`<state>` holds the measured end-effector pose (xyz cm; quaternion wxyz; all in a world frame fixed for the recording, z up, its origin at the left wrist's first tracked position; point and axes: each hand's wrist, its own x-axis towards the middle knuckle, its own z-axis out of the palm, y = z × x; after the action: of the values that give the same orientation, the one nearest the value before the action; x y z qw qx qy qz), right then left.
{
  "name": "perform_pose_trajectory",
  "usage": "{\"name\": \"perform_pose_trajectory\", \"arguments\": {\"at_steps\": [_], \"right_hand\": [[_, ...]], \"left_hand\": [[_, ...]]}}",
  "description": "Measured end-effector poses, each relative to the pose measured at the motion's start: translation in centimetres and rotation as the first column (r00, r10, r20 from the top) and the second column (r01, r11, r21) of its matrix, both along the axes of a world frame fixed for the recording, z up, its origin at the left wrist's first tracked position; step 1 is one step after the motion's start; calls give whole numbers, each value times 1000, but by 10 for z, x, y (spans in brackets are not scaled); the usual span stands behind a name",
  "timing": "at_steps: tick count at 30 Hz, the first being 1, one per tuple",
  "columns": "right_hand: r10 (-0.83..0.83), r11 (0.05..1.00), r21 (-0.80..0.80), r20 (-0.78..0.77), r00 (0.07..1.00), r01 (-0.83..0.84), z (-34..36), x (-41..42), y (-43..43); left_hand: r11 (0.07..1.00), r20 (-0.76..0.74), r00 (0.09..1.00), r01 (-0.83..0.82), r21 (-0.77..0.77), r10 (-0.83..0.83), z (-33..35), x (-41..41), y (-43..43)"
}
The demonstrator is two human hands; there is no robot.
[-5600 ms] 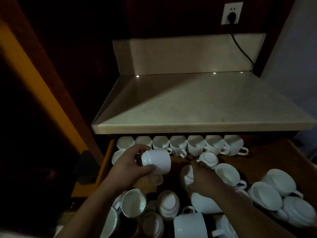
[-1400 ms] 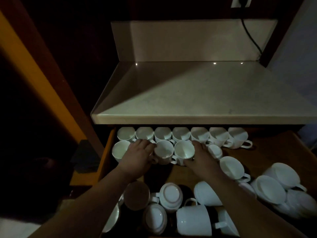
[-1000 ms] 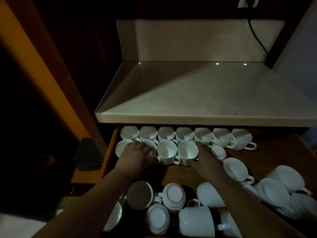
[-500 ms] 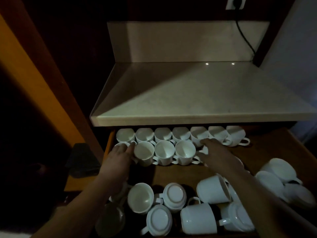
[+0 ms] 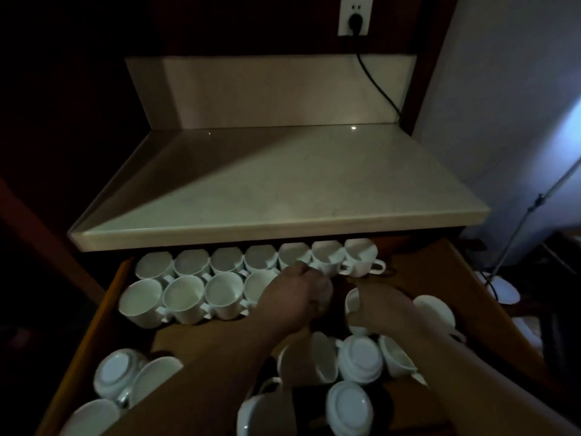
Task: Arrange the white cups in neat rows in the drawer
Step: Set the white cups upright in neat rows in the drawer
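Now you are gripping a white ceramic cup (image 5: 352, 305) in your right hand (image 5: 386, 313), fingers curling round its wall with the rim showing. It is just beyond the open end of the second row of four upright white cups (image 5: 201, 298) in the brown wooden drawer (image 5: 440, 278). Your left hand (image 5: 298, 297) is sitting curled right at that open end, between the row and the held cup. Whether it is holding a cup of its own cannot be told, since the hand is covering the spot. So the next slot is lying from the right hand straight toward the row's end, and the left hand is the nearer one. The row's long axis is running parallel to the back row of seven white cups (image 5: 261, 262), which is standing just behind it under the lip of the pale stone worktop (image 5: 283, 190), so headroom is looking tight there. Past the row's end, bare drawer floor is leaving room for sliding. In front of the row, the heap of loose tipped white cups (image 5: 360, 360) is crowding your forearms.
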<state>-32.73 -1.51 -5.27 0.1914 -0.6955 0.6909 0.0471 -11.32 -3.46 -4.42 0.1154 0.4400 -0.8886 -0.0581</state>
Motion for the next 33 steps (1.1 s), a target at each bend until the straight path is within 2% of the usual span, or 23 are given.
{"name": "perform_pose_trajectory", "arguments": {"at_steps": [3,5,10,14,17,20,22,24,26,27,28,29,30,31,33], "right_hand": [[-19,1000,-12,-27,999,19,2,-28,-7],[2,1000,-6,-8,1000,-2,1,-36,-9],[86,996,-37,6,996,-86,4,-44,-4],[120,992,-64,120,986,-113,11,-50,-7],[107,993,-76,269,957,-90,20,-49,-11],[70,997,-41,470,880,-58,27,-45,-18],[33,999,4,620,784,-45,35,-40,-20],[-19,998,56,760,650,-35,42,-32,-23],[-65,995,91,856,514,-27,49,-24,-23],[-87,994,108,892,444,-22,49,-20,-24],[-112,992,129,903,416,-13,48,-17,-25],[-124,991,136,906,405,-2,47,-14,-27],[-132,990,139,889,438,15,48,-10,-28],[-137,990,136,859,493,38,50,-6,-28],[-147,989,110,762,630,98,48,5,-29]], "left_hand": [[973,128,977,-188,135,171,-20,-27,-11],[947,192,950,-278,160,246,-25,-39,-8],[923,250,911,-365,123,327,-31,-56,-8],[916,271,904,-376,137,330,-24,-60,-7],[907,178,920,-379,183,348,-11,-56,-5],[874,-82,890,-418,249,449,17,-46,3],[816,-324,768,-420,397,553,40,-34,12],[750,-523,573,-280,599,631,54,-23,21],[652,-608,322,-36,758,725,61,-17,28],[606,-605,231,74,792,762,59,-13,30],[573,-596,178,164,803,783,55,-9,30],[551,-586,176,211,807,791,52,-5,29],[540,-578,208,216,814,789,49,-3,27],[554,-577,284,166,816,766,45,0,24],[689,-534,566,-87,719,628,39,3,17]]}}
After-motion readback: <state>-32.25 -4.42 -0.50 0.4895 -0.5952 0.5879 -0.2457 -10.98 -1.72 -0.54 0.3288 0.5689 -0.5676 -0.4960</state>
